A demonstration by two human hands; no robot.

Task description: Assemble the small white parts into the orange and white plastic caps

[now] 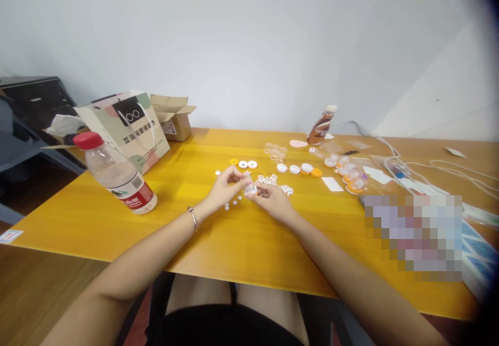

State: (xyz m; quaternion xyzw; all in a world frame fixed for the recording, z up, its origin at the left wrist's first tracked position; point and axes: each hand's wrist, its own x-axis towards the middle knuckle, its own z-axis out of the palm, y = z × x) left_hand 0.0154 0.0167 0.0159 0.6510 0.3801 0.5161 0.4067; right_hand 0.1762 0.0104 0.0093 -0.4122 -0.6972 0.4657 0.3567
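Note:
Between both hands, a small round clear-and-white plastic case (250, 189) is held just above the table. My left hand (228, 186) pinches its left side with thumb and finger. On the other side, the fingers of my right hand (273, 200) are closed round it. White openwork flower-shaped pieces (267, 180) lie right behind the hands. Several small white discs (235, 202) are scattered below my left hand. Farther back sit white rings (248, 164) and a yellow ring (234, 161). What is inside the case is too small to tell.
A red-capped water bottle (117, 174), a paper bag (128, 128) and a cardboard box (175, 120) stand at left. Clear round covers (275, 152), white and orange round parts (306, 169), filled round cases (345, 167), a brown drink bottle (322, 126) and white cables (390, 151) occupy the right.

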